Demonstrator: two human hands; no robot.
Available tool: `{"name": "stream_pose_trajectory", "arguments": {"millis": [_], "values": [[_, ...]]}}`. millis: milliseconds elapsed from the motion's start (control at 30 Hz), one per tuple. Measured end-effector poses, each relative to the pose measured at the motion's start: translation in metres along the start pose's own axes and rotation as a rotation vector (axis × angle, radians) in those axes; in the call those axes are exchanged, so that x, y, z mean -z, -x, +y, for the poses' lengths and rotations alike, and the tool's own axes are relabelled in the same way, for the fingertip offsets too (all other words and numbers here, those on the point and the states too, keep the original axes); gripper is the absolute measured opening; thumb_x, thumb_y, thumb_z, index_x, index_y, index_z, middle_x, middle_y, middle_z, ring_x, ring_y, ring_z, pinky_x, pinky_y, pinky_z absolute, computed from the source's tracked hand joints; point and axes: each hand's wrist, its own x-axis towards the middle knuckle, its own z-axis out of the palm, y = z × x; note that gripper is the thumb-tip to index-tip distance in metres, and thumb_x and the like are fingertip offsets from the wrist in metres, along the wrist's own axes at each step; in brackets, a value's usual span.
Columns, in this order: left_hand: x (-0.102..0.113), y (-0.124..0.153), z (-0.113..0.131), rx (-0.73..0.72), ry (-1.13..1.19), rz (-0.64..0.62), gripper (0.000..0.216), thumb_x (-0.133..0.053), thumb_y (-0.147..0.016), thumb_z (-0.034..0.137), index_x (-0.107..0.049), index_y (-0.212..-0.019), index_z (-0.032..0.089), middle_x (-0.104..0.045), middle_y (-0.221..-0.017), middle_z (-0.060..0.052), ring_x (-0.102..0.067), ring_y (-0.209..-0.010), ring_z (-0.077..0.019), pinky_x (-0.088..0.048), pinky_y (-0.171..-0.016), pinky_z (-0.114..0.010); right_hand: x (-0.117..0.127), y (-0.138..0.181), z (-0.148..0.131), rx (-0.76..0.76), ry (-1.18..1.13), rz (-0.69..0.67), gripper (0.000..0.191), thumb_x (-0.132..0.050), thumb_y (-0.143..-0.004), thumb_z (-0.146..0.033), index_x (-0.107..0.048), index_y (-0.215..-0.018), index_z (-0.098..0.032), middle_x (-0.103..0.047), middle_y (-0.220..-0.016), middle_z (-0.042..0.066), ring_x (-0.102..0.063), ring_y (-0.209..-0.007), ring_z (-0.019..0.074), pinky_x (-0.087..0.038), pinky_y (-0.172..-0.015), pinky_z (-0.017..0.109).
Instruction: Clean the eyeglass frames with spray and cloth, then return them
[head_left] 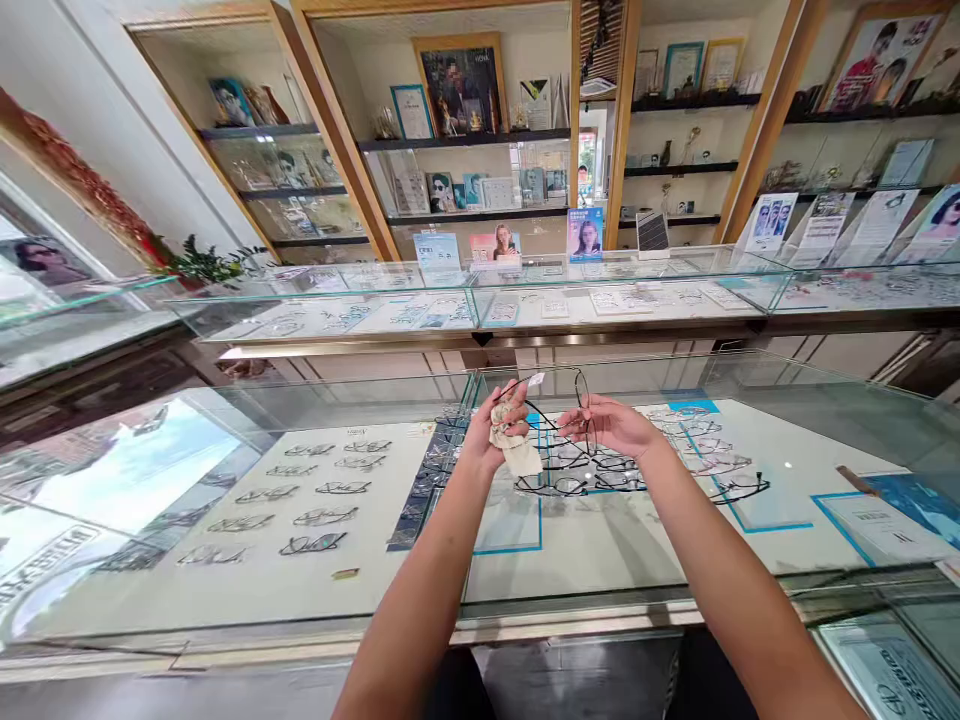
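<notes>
My left hand (495, 425) is closed around a crumpled beige cloth (517, 452) that hangs below the fingers. My right hand (611, 425) pinches a thin black-framed pair of glasses (577, 400), held up over the glass display counter (225, 600). One temple arm of the glasses reaches left to the cloth hand, and a small white tag sits near its top. Both forearms stretch out from the bottom of the head view. Under the glass below my hands lie several more black frames (600, 475).
Rows of spectacle frames (315, 495) lie inside the counter at left, with blue-edged mats at right. A second glass showcase (480, 300) runs across behind it. Wall shelves (465, 140) hold pictures, certificates and posters. A plant (202, 265) stands at the far left.
</notes>
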Motion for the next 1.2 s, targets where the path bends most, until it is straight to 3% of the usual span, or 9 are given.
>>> {"name": "stream_pose_trajectory", "arguments": {"millis": [100,267,367,500,700,933,1000,1067,1200], "values": [[0.003,0.000,-0.004,0.053,-0.124,-0.069,0.017,-0.069,-0.100,0.030,-0.066,-0.110,0.017,-0.068,-0.083,0.001,-0.045,-0.048,-0.0031,-0.033,-0.042,-0.014,-0.002,0.002,-0.002,0.066,-0.076,0.033,0.025,-0.083,-0.092,-0.037,-0.066,-0.083,-0.022,-0.085,-0.124,0.011,-0.081,-0.118,0.0314,-0.060,-0.097,0.039],[0.006,0.000,-0.021,-0.084,-0.624,-0.122,0.048,-0.091,-0.080,0.042,-0.068,-0.116,0.018,-0.051,-0.063,0.009,-0.036,-0.044,-0.0045,-0.026,-0.041,-0.015,-0.001,0.001,-0.002,0.141,-0.145,0.068,0.025,-0.083,-0.091,-0.039,-0.065,-0.083,-0.024,-0.082,-0.133,0.008,-0.076,-0.130,0.0328,-0.056,-0.108,0.044],[0.003,0.001,-0.033,-0.101,-0.765,-0.130,0.054,-0.091,-0.080,0.051,-0.068,-0.115,0.017,-0.051,-0.060,0.010,-0.035,-0.044,-0.0044,-0.025,-0.042,-0.016,-0.002,-0.001,0.001,0.140,-0.154,0.068,0.024,-0.082,-0.092,-0.039,-0.065,-0.083,-0.024,-0.081,-0.133,0.009,-0.074,-0.132,0.0329,-0.054,-0.111,0.046],[0.000,0.002,-0.038,-0.133,-0.737,-0.095,0.053,-0.093,-0.076,0.056,-0.062,-0.094,0.017,-0.058,-0.065,0.007,-0.037,-0.045,-0.0029,-0.026,-0.043,-0.016,-0.002,-0.002,0.004,0.140,-0.163,0.063,0.025,-0.080,-0.094,-0.039,-0.065,-0.083,-0.023,-0.081,-0.132,0.009,-0.075,-0.131,0.0315,-0.056,-0.109,0.046],[0.000,-0.001,-0.036,-0.149,-0.721,-0.017,0.055,-0.096,-0.069,0.055,-0.059,-0.087,0.019,-0.064,-0.071,0.004,-0.040,-0.046,-0.0034,-0.026,-0.044,-0.018,0.005,-0.002,0.006,0.319,-0.286,0.149,0.018,-0.083,-0.091,-0.034,-0.067,-0.088,-0.027,-0.084,-0.119,0.003,-0.076,-0.125,0.0243,-0.062,-0.099,0.039],[0.002,0.004,-0.038,-0.140,-0.958,-0.064,0.048,-0.083,-0.083,0.055,-0.070,-0.111,0.018,-0.064,-0.070,0.002,-0.046,-0.051,-0.0077,-0.028,-0.047,-0.020,0.011,0.005,0.001,0.396,-0.348,0.216,0.021,-0.086,-0.087,-0.035,-0.066,-0.087,-0.030,-0.082,-0.103,-0.004,-0.079,-0.108,0.0195,-0.063,-0.097,0.039],[0.001,0.005,-0.038,-0.199,-0.968,0.015,0.049,-0.079,-0.086,0.052,-0.068,-0.120,0.020,-0.060,-0.066,0.004,-0.047,-0.051,-0.0088,-0.028,-0.047,-0.020,0.015,0.008,-0.003,0.441,-0.347,0.243,0.020,-0.084,-0.088,-0.034,-0.065,-0.086,-0.030,-0.081,-0.100,-0.005,-0.078,-0.104,0.0187,-0.062,-0.095,0.039],[0.000,0.004,-0.038,-0.319,-0.938,0.177,0.059,-0.079,-0.086,0.047,-0.061,-0.137,0.022,-0.060,-0.067,0.005,-0.048,-0.052,-0.0094,-0.030,-0.048,-0.020,0.018,0.011,-0.007,0.481,-0.337,0.267,0.020,-0.084,-0.088,-0.034,-0.064,-0.086,-0.031,-0.080,-0.099,-0.005,-0.077,-0.102,0.0184,-0.062,-0.095,0.039],[0.002,0.000,-0.036,-0.497,-0.813,0.479,0.099,-0.081,-0.084,0.034,-0.029,-0.168,0.024,-0.071,-0.083,0.001,-0.051,-0.055,-0.0101,-0.033,-0.049,-0.021,0.022,0.015,-0.012,0.512,-0.321,0.304,0.021,-0.083,-0.088,-0.033,-0.063,-0.085,-0.031,-0.079,-0.099,-0.005,-0.077,-0.101,0.0185,-0.061,-0.094,0.040]]}}
